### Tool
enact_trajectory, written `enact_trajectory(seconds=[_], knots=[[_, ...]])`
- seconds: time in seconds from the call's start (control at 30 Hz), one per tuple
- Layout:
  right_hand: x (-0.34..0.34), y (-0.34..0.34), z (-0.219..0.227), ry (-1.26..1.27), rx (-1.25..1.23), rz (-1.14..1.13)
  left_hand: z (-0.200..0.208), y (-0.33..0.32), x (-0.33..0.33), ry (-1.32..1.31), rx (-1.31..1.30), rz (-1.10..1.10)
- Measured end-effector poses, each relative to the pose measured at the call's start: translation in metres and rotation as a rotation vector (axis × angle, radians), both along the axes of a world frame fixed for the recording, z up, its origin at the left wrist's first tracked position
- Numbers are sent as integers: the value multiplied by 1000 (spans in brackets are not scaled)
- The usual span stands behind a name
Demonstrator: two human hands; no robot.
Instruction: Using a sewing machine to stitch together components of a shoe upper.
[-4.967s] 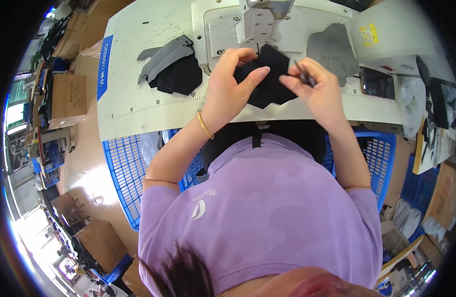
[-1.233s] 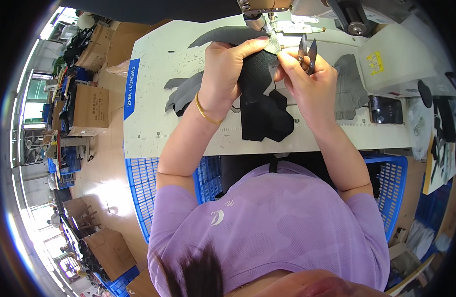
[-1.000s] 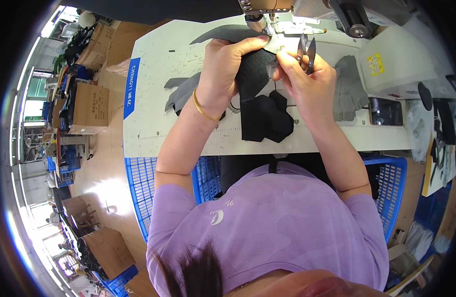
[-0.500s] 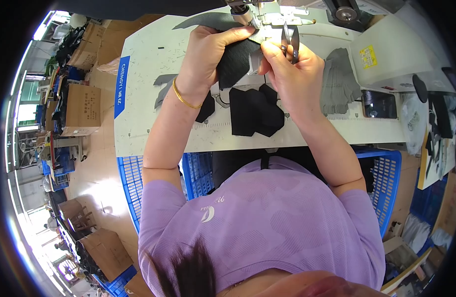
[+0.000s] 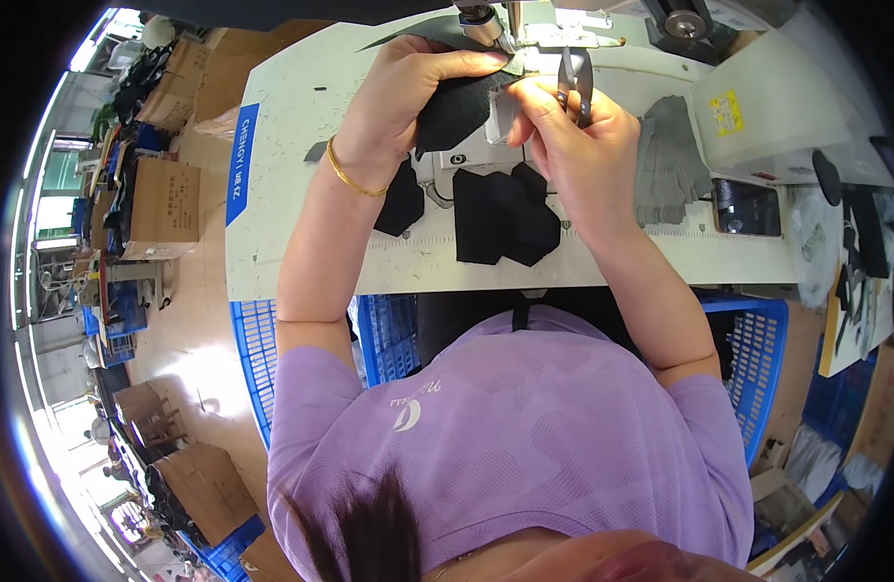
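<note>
My left hand (image 5: 400,102) is closed on a black fabric piece (image 5: 456,114), its thumb pressing near the sewing machine's presser foot (image 5: 514,64). Part of a dark grey piece (image 5: 422,31) extends beyond that hand. On the other side of the black piece, my right hand (image 5: 590,145) pinches at a small light grey strip (image 5: 502,118) along its edge. Dark thread snips (image 5: 574,82) are held in the same right hand, their blades pointing away from me. The exact contact of the right fingertips is partly hidden.
Black cut pieces (image 5: 505,215) lie on the white table (image 5: 301,262) in front of me. Fanned grey pieces (image 5: 668,165) and a phone (image 5: 747,207) are at the right. Blue baskets (image 5: 757,369) stand below the table edge. The machine head overhangs the far side.
My left hand has shifted slightly left and turned the black piece a little. My right hand has stayed close to its edge, still with the snips.
</note>
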State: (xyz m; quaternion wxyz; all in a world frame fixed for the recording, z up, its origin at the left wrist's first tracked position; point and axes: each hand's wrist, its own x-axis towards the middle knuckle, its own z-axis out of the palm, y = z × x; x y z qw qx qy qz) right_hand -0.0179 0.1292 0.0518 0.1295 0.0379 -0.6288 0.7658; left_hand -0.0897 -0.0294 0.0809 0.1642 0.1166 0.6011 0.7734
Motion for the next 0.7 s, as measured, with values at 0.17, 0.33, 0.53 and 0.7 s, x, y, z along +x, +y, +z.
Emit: enact_trajectory(seconds=[0.17,0.33,0.53,0.7], knots=[[5,4,-1,-21,-15,71,-1,2,-8,84,-25,25],[3,3,-6,-14,11,54,7,12,-8,10,-9,60],[4,2,-6,-40,47,55,3,11,-14,-21,34,86],[4,1,-9,-53,60,65,6,13,-12,23,36,72]])
